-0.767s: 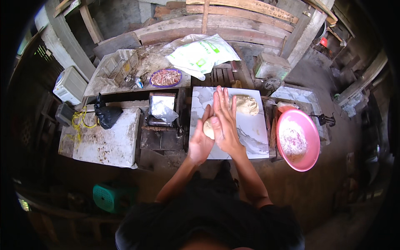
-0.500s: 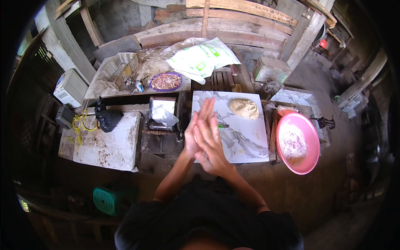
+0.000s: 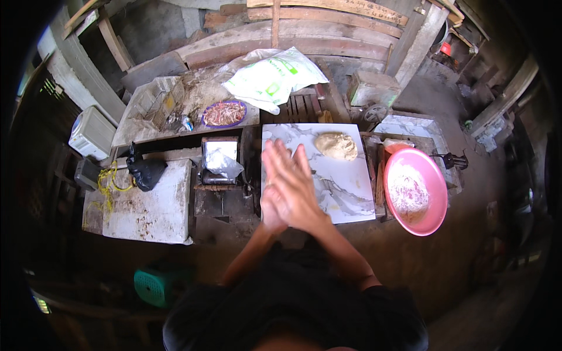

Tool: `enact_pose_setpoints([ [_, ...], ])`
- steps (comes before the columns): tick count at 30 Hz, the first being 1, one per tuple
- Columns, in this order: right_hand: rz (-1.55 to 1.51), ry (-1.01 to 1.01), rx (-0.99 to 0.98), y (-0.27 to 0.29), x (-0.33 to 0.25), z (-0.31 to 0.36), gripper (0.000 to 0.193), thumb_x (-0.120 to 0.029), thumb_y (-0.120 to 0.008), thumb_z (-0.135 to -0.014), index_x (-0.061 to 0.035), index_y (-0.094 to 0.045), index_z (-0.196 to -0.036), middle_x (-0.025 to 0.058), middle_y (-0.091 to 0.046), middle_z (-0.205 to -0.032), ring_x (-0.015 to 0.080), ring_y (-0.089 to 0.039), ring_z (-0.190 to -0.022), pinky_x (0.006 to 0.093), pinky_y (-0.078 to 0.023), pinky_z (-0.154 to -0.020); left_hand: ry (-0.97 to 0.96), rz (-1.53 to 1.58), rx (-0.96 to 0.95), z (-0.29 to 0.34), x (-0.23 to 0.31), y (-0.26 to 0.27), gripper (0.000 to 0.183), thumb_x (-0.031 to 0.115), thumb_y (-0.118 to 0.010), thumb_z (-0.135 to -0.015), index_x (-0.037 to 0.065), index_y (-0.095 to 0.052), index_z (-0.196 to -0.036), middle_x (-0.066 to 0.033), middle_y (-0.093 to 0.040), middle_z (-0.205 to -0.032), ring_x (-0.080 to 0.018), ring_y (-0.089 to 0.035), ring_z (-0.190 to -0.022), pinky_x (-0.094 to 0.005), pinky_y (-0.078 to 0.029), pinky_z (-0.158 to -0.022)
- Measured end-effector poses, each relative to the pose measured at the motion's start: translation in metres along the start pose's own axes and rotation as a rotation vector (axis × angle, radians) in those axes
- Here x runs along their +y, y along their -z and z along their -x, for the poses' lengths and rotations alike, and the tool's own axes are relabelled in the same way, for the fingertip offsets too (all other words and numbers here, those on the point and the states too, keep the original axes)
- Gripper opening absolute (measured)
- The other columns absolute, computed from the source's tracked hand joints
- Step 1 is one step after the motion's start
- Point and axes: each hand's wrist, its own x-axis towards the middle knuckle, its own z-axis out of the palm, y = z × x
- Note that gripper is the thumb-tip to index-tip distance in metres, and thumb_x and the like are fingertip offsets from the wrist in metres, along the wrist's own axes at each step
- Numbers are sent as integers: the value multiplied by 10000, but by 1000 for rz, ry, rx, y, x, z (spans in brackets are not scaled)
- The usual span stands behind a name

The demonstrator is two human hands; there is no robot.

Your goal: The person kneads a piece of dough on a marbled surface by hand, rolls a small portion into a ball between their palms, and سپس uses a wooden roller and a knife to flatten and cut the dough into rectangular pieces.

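My left hand (image 3: 271, 205) and right hand (image 3: 301, 202) are pressed together, palm against palm, above the left part of a white marble-patterned board (image 3: 346, 202). The fingers of both are stretched out, and the right hand overlaps much of the left. Whether anything thin lies between the palms is hidden. A pale lump of dough (image 3: 336, 146) rests near the board's far right corner, beyond my fingertips and apart from them. Right of the board stands a pink basin (image 3: 438, 202) with white flour (image 3: 408, 190) inside.
A white and green sack (image 3: 278, 76) lies at the back. Left of it are a purple-rimmed plate (image 3: 224, 114) of reddish strips and a plastic crate (image 3: 155, 102). A black bag (image 3: 146, 169) sits on a stained white slab (image 3: 146, 213). A green stool (image 3: 151, 286) stands lower left.
My hands have shifted against each other, the right now covering more of the left. A green-handled item on the board is now hidden behind them. The whole view has moved slightly.
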Motion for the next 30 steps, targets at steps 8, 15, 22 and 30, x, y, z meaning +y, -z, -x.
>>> enact_pose_setpoints([
  [8, -57, -25, 40, -19, -4, 37, 453, -276, -311, -873, -17, -333, -1243, 137, -271, -1326, 289, -197, -1250, 504, -14, -996, 141, -131, -141, -22, 23, -13, 522, 336, -148, -903, 14, -119, -1313, -86, -96, -1388, -209, -86, -1279, -345, -69, -1035],
  [15, -21, -223, 93, -5, 33, 21, 559, -385, -154, -889, -15, -176, -1307, 134, -203, -1355, 324, -62, -1273, 519, 74, -971, 205, -127, -96, 2, 11, -6, 534, 371, -248, -895, 11, -191, -1287, -93, -223, -1334, -202, -218, -1234, -338, -156, -1008],
  [22, -95, -195, 430, -8, 23, 13, 559, -364, -235, -881, 5, -179, -1297, 196, -159, -1353, 353, -102, -1261, 498, 59, -980, 254, -110, 301, -8, 6, -12, 243, 297, -455, -849, 75, -514, -925, -47, -541, -866, -138, -517, -765, -262, -432, -674],
  [30, -366, -300, 377, 6, 25, 32, 387, -226, -414, -850, 1, -420, -1163, 175, -374, -1243, 302, -344, -1159, 400, -233, -959, 513, 164, 172, -6, 22, 27, 348, 429, -391, -854, 133, -459, -685, 3, -429, -573, -82, -359, -403, -194, -321, -366],
])
